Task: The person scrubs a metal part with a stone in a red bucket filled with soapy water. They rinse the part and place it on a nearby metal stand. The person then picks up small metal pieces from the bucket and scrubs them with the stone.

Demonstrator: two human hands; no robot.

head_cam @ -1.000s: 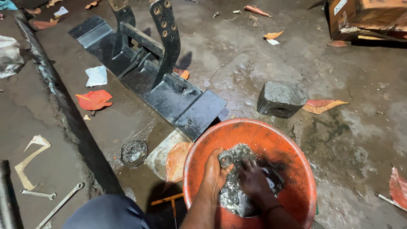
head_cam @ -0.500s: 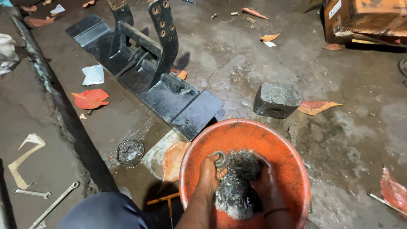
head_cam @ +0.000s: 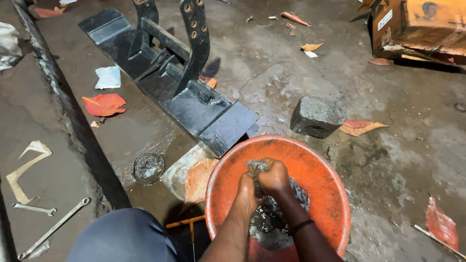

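Both hands work inside the orange basin (head_cam: 324, 171) near centre: left hand (head_cam: 248, 190) and right hand (head_cam: 274, 176) pressed together, grip clamped on a small grimy metal part (head_cam: 257, 166) held above dark, dirty liquid (head_cam: 267, 224); washing looks under way, the part not yet clean. Far left lies a black steel bracket (head_cam: 194, 104); a grey block (head_cam: 316, 115) sits right, wrenches (head_cam: 51, 228) near left, nothing blocking the hands.
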